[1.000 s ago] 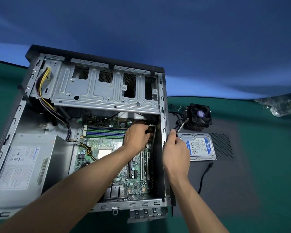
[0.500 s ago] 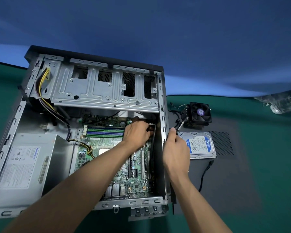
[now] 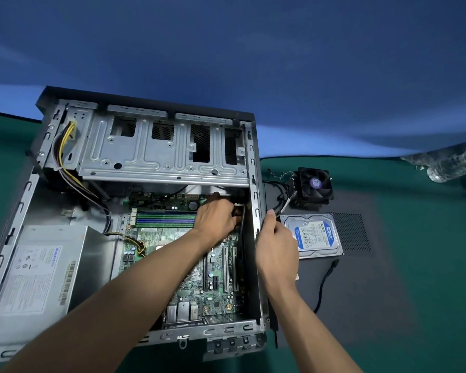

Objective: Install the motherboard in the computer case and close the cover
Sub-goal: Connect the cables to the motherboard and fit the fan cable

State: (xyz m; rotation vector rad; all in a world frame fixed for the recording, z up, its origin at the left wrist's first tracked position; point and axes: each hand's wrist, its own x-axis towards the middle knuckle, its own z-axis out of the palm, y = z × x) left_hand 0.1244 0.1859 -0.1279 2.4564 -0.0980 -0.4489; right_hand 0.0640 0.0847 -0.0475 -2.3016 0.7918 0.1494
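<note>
1. The computer case (image 3: 135, 168) lies open on its side, filling the left and centre of the frame; the motherboard (image 3: 215, 286) sits inside it at lower centre.
2. The left hand (image 3: 217, 219) reaches in over the board's upper right corner, fingers curled around a small white connector (image 3: 237, 205).
3. The right hand (image 3: 276, 246) grips the case's right wall, fingers curled.
4. Right of the case lie a hard drive (image 3: 315, 235) and, above it, a cooler fan (image 3: 314, 185).

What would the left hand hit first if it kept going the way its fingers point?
Likely the white connector at the fingertips of the left hand, then the case's right wall; depth is unclear.
</note>
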